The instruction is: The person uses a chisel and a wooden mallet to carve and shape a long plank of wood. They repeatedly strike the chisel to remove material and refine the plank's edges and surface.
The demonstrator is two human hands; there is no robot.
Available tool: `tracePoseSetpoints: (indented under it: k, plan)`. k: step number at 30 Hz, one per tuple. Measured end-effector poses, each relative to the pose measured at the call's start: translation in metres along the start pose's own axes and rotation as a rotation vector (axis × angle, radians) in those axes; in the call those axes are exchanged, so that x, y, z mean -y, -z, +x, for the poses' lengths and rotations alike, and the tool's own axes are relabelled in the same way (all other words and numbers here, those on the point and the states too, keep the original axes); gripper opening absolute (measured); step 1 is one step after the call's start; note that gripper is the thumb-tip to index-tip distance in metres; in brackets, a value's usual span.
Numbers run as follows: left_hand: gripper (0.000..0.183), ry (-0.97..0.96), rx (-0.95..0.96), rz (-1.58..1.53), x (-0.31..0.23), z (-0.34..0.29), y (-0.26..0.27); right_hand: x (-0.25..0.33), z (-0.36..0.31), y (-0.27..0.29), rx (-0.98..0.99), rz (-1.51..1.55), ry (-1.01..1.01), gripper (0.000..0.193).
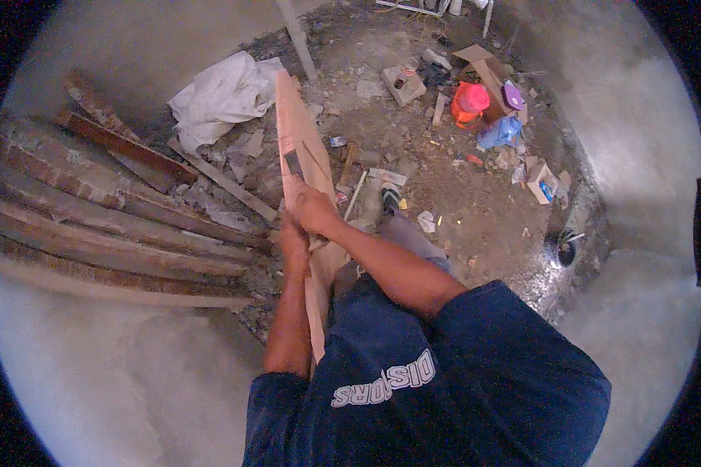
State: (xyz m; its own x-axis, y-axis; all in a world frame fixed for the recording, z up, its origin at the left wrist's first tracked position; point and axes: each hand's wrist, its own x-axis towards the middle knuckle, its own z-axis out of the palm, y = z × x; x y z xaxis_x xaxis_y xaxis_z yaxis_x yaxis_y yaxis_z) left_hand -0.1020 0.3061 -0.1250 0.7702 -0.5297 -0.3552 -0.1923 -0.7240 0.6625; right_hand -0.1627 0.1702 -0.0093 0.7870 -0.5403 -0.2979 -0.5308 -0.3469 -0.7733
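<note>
A long reddish-brown wooden panel [294, 117] stands on edge in front of me and runs back toward my body. Both hands are together on its upper edge, about midway along. My right hand [316, 210] is closed, with the fingers curled down at the edge. Just behind and to the left, my left hand [292, 235] is closed too, partly covered by the right. What the fingers grip is hidden. A dark flat rectangular piece [292, 163] shows on the panel just beyond my right hand; I cannot tell whether it is held.
Several rough planks [125, 210] lie at the left, beside a crumpled white sack [222, 97]. Rubble covers the floor. Farther right are an orange-red container [469, 105], a blue jug [501, 132], an open cardboard box [487, 74] and a dark round vessel [562, 249] near the wall.
</note>
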Motion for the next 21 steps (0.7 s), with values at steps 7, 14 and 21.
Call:
tracePoseSetpoints:
  k: [7, 14, 21]
  plan:
    - [0.071, -0.098, 0.021, -0.009, -0.014, -0.004, 0.000, 0.004, 0.011, 0.014, -0.183, -0.048, 0.057, 0.045]
    - [0.079, -0.135, 0.015, -0.177, 0.021, -0.010, -0.018, -0.008, 0.014, 0.009, 0.066, -0.176, 0.054, 0.044]
    - [0.049, -0.305, -0.099, 0.125, -0.043, -0.038, 0.010, -0.002, 0.012, 0.019, 0.062, 0.099, -0.154, 0.042]
